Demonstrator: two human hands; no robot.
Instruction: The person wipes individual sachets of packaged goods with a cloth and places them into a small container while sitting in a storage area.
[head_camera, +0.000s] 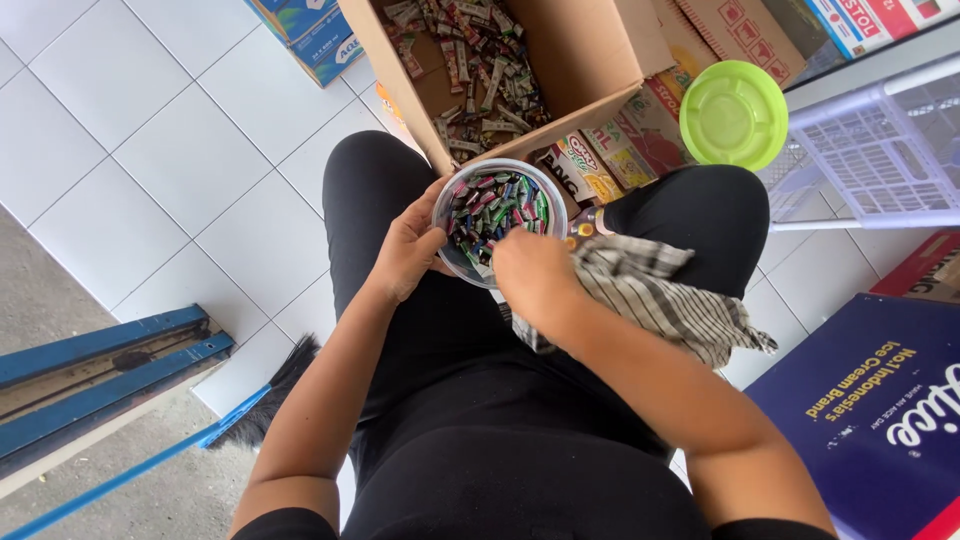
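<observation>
White tiled floor (150, 150) lies open across the upper left of the frame; a cardboard box (590, 50) of sachets, a green lid (733, 114) and a white basket (880, 150) crowd the top and right. At centre, on the lap, sits a clear jar (495, 215) of small wrapped sweets. The left hand (408, 250) cups its left wall, fingers curled. The right hand (535, 278) touches its lower rim, apparently closed around a striped cloth (660, 300).
</observation>
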